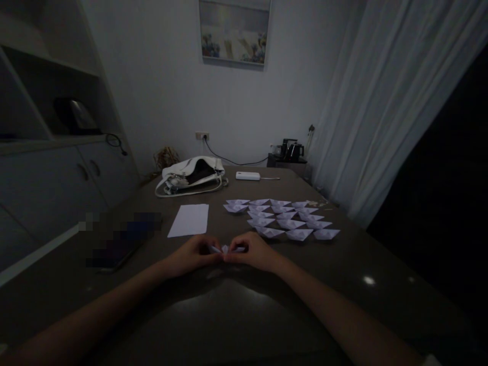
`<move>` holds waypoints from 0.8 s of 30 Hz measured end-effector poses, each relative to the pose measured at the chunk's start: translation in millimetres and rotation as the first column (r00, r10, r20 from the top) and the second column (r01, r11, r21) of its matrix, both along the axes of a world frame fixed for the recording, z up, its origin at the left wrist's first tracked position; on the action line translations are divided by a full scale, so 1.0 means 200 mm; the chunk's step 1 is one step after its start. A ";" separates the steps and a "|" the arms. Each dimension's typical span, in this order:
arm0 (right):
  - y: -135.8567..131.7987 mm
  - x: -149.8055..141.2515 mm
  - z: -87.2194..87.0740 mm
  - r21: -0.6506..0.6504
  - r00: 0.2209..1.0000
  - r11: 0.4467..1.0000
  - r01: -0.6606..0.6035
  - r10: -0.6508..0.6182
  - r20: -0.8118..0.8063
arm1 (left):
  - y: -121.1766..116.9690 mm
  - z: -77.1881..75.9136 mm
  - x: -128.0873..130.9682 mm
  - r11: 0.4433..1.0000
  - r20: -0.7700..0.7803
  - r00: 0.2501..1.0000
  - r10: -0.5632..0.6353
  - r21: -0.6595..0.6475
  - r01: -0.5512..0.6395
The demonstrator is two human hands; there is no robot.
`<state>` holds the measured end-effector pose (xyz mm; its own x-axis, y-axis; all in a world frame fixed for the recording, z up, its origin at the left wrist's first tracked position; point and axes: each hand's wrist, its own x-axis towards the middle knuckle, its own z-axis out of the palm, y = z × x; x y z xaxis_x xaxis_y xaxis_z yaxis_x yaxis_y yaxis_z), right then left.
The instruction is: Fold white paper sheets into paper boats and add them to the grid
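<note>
Between both hands is a small folded white paper boat (225, 249), its peak and side edges showing. My left hand (196, 255) pinches its left side, the thumb low and the fingers curled over. On the other side my right hand (251, 251) grips it the same way, the two thumbs nearly meeting in front. Much of the boat is covered by the fingers. Beyond my right hand, several finished paper boats (290, 223) stand in rows. A stack of white paper sheets (189, 220) lies beyond my left hand.
A phone (125, 244), partly blurred out, lies at the left on the dark table (229, 320). Further back are a white handbag (192, 175) and a white power bank (247, 176) with a short cable. Small scraps (318, 203) lie near the table's right edge.
</note>
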<state>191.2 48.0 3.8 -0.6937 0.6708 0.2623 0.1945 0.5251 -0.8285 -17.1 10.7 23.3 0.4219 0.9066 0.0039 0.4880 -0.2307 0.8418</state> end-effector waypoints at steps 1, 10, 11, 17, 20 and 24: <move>0.00 0.00 0.00 0.027 1.000 0.999 -0.021 0.021 0.019 | -0.01 0.01 -0.01 1.000 -0.035 0.999 -0.016 -0.001 0.016; -0.02 0.01 0.03 0.092 0.977 0.978 -0.187 0.175 0.124 | -0.06 0.10 -0.02 0.996 -0.298 0.951 -0.079 -0.055 0.065; -0.02 0.02 0.03 0.097 0.976 0.977 -0.188 0.175 0.130 | -0.06 0.10 -0.02 0.996 -0.299 0.950 -0.086 -0.057 0.072; -0.02 0.01 0.03 0.128 0.977 0.976 -0.176 0.157 0.145 | -0.04 0.06 -0.03 0.992 -0.214 0.970 -0.116 -0.072 0.103; -0.01 0.01 0.03 0.101 0.986 0.985 -0.139 0.129 0.104 | -0.03 0.06 -0.02 0.992 -0.173 0.978 -0.116 -0.060 0.107; 0.00 0.00 0.02 0.078 0.998 0.995 -0.058 0.056 0.024 | -0.02 0.07 0.00 0.998 -0.128 0.990 -0.054 -0.044 0.049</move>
